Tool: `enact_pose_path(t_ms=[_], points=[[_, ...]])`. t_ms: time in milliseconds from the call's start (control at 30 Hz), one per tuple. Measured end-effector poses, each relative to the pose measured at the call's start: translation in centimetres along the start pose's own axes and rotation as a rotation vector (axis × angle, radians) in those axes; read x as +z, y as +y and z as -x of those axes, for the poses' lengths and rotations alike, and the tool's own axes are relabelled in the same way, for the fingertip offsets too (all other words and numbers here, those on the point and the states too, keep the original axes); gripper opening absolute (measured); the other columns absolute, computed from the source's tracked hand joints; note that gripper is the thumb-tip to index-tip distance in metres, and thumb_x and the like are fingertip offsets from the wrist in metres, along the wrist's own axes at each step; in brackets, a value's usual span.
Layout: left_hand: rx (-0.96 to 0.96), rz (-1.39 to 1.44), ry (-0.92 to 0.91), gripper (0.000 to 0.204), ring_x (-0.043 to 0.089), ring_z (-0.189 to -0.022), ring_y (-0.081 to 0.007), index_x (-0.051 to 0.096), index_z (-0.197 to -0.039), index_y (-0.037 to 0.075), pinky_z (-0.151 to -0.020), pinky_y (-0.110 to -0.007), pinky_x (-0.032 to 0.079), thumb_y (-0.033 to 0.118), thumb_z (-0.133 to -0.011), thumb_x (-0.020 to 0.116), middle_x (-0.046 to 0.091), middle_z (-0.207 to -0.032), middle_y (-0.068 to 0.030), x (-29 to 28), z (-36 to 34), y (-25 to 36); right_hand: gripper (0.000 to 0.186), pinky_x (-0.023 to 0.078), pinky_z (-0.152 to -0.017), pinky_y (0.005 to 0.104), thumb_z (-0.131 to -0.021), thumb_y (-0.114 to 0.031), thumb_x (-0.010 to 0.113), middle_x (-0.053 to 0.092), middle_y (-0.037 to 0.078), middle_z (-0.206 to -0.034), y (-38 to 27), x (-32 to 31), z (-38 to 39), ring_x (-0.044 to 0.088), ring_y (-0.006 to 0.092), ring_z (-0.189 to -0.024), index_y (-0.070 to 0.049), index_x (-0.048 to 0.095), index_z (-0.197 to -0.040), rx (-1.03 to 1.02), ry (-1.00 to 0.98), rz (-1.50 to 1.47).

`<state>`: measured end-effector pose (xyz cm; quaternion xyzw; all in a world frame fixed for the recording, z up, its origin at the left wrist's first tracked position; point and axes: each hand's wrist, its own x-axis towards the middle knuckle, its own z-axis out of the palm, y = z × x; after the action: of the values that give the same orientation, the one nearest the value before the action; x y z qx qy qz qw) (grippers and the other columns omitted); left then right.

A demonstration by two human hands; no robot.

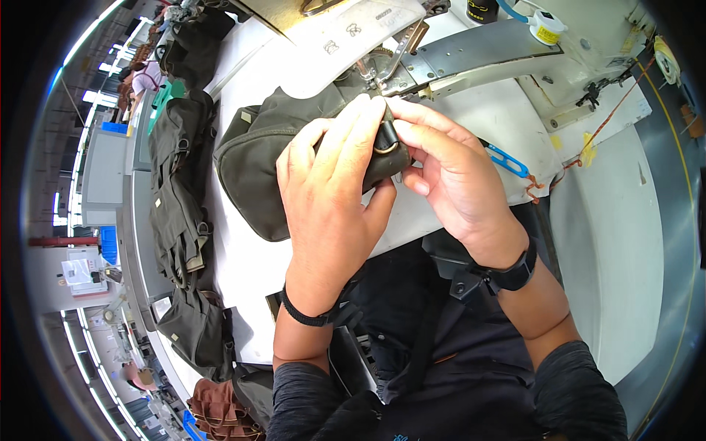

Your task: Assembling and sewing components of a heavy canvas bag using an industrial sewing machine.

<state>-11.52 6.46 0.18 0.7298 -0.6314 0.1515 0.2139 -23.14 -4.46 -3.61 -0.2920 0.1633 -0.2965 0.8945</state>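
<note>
My left hand [331, 206] presses on a dark olive fabric bag [257, 176], its fingertips gathered at a short black tab [390, 132] with a brass-coloured ring [386, 149] at the bag's upper right corner. My right hand [448, 176] pinches the same tab from the right, its thumb lower beside the bag's edge. Just above my fingertips is the metal presser-foot area [375, 73] of a sewing machine, with a long steel plate [474, 62] running right. Whether the bag lies under the foot I cannot tell.
More olive bags [176, 184] line the white table [228, 279] on the left, with brown bags [220, 404] below. Blue snips [504, 162] on an orange cord lie right of my hand; a white bottle [546, 28] stands top right. People [143, 81] work in the background.
</note>
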Motion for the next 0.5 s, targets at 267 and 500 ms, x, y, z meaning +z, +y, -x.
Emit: enact_pose_path(t_ms=[267,500], points=[[0.006,-0.020,0.044,0.075,0.060,-0.122,-0.0303,0.060,-0.139,0.010,-0.108,-0.042,0.038,0.004,-0.065,0.074,0.067,-0.130,-0.0085,0.6,0.0,-0.1,0.028,0.040,-0.058,0.0210,-0.100,-0.014,0.065,0.066,-0.001,-0.092,0.1,-0.2,-0.2,0.055,0.0045,-0.077,-0.003,0.069,-0.125,0.005,-0.012,-0.007],[0.018,0.061,0.094,0.077,0.056,-0.126,-0.0305,0.055,-0.140,0.008,-0.107,-0.045,0.036,0.007,-0.066,0.078,0.061,-0.140,-0.0108,1.7,0.2,-0.6,0.023,0.039,-0.056,0.0190,-0.100,-0.015,0.064,0.065,-0.002,-0.088,-0.2,-0.2,-0.5,0.052,0.0023,-0.070,-0.003,0.070,-0.118,-0.069,-0.024,0.114]])
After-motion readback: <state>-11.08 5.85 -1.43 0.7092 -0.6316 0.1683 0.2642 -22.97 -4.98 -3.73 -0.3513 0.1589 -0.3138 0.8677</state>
